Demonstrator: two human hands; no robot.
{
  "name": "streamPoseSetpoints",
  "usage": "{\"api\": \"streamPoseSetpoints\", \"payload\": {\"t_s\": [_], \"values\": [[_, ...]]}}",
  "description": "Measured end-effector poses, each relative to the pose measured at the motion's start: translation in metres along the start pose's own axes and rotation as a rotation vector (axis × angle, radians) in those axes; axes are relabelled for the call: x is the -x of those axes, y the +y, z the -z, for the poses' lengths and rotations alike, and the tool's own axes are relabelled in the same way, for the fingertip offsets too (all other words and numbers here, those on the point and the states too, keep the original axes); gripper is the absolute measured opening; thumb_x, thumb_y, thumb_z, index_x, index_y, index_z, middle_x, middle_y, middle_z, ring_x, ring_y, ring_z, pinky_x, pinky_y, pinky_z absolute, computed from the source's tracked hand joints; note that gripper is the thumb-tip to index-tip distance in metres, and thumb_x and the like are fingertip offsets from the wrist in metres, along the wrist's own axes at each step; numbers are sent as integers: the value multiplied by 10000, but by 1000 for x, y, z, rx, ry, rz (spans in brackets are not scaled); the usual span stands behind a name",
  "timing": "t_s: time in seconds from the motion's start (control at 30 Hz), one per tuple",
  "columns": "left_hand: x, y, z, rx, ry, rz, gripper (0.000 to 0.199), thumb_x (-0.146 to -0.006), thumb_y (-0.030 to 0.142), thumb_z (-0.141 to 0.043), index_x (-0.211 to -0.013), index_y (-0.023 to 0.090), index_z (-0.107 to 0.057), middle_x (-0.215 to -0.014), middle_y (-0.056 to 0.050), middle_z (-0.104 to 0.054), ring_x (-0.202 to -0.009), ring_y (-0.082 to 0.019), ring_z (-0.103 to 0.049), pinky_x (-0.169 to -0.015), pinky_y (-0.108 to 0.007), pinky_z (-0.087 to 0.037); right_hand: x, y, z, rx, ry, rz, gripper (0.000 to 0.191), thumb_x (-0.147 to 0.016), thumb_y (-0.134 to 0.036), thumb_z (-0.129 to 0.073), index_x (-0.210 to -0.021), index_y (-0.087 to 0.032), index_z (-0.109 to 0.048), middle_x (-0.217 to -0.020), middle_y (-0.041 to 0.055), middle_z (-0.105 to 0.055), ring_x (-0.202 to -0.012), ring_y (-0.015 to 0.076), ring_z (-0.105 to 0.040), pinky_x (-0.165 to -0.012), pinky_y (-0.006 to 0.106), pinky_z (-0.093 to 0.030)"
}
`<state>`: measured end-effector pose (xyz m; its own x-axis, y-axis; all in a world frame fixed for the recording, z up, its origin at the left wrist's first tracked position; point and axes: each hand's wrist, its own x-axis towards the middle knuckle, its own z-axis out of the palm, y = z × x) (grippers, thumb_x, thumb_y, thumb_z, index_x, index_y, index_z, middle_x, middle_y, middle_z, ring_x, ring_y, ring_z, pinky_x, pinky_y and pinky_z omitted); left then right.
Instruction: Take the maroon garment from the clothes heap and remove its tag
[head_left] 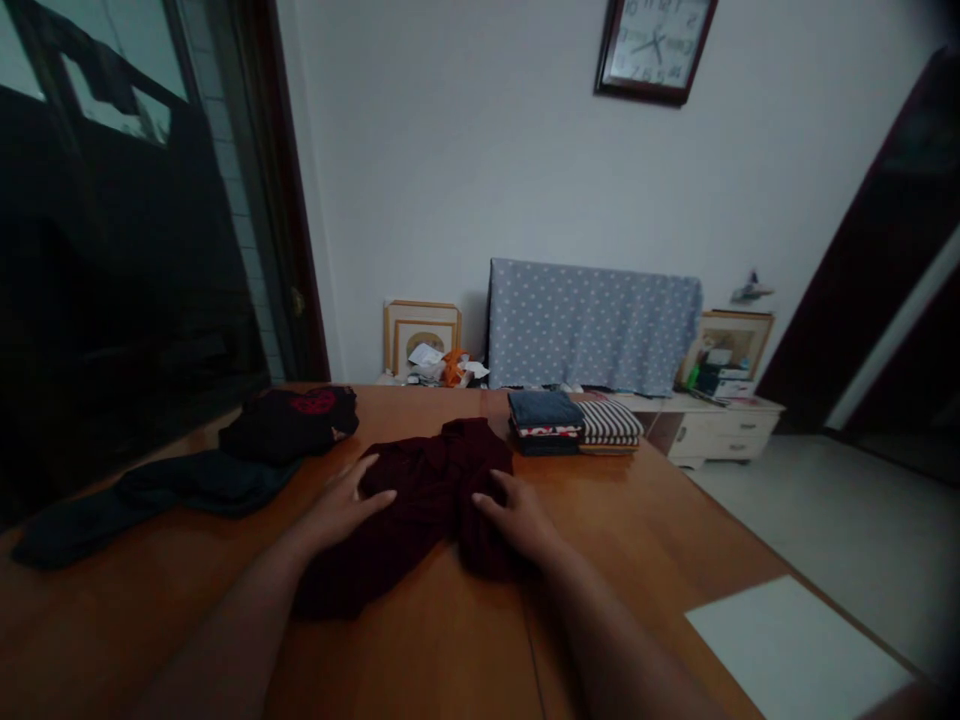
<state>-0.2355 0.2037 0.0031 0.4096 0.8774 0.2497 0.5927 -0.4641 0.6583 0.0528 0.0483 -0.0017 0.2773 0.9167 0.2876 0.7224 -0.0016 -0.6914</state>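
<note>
A dark maroon garment point(420, 500) lies crumpled on the wooden table point(615, 560), right in front of me. My left hand point(349, 505) rests on its left side, with thumb and fingers spread apart. On the garment's right side is my right hand point(517, 510), its fingers curved and thumb apart, touching the cloth. Neither hand shows fabric pinched between its fingers. Part of the garment spreads toward me below the left hand, and another part reaches under the right wrist.
Folded jeans point(546, 410) and striped clothes point(609, 420) form two stacks at the table's back. Dark clothing point(292, 425) and a dark green garment point(165, 490) lie at the left. A white sheet point(795, 650) is at the right edge.
</note>
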Motion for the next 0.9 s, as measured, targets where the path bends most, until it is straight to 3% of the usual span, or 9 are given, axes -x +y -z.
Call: {"api": "streamPoseSetpoints", "payload": {"t_s": [0.1, 0.17, 0.3, 0.4, 0.57, 0.73, 0.9], "values": [[2, -5, -8, -124, -159, -109, 554, -771, 473, -654, -1263, 219, -639, -1378, -119, -606, -1310, -308, -527, -1105, -396, -392, 6, -7, -2, 99, -106, 51, 564, -813, -291, -664, -1359, -161, -604, -1312, 149, -638, -1244, 288, -557, -1060, 389, -401], [2, -5, -10, -136, -223, -191, 347, -811, 375, -590, -1107, 228, -696, -1246, -104, -667, -1217, -284, -580, -1068, -381, -418, 9, -10, -2, 86, -138, 82, 463, -782, -163, -612, -1240, -186, -675, -1234, 109, -679, -1179, 256, -593, -1024, 356, -418], [-1, -6, -5, -88, -235, -231, 194, -792, 268, -545, -932, 239, -677, -1038, -56, -696, -1025, -245, -632, -927, -334, -480, 9, -12, -2, -184, -180, 26, 274, -750, -133, -534, -956, -194, -703, -942, 28, -723, -879, 180, -648, -790, 268, -472], [-4, -10, 5, -59, -119, -80, 171, -788, 263, -520, -911, 234, -636, -925, -27, -694, -886, -225, -647, -784, -304, -491, 6, -9, 1, -498, -130, -119, 172, -749, -202, -523, -854, -194, -660, -751, -15, -669, -670, 140, -589, -615, 228, -422], [-2, -6, 20, 128, 212, 228, 151, -770, 288, -532, -877, 211, -607, -789, -15, -674, -726, -205, -637, -613, -264, -444, -4, 8, 12, -937, 115, -345, 170, -680, -254, -577, -823, -202, -651, -780, -9, -709, -699, 168, -628, -639, 254, -472], [0, 0, 24, 425, 428, 348, 218, -695, 250, -563, -893, 192, -633, -737, -16, -663, -644, -183, -616, -570, -249, -432, -16, 31, 21, -1128, 311, -535, 238, -676, -265, -594, -898, -219, -665, -834, 1, -750, -766, 211, -697, -706, 315, -568], [-3, -2, 27, 590, 573, 416, 221, -669, 289, -610, -860, 186, -653, -683, 2, -624, -597, -164, -571, -538, -243, -405, -19, 40, 35, -1133, 409, -471, 171, -741, -304, -589, -882, -230, -650, -752, 9, -729, -716, 222, -705, -645, 331, -601]]}}
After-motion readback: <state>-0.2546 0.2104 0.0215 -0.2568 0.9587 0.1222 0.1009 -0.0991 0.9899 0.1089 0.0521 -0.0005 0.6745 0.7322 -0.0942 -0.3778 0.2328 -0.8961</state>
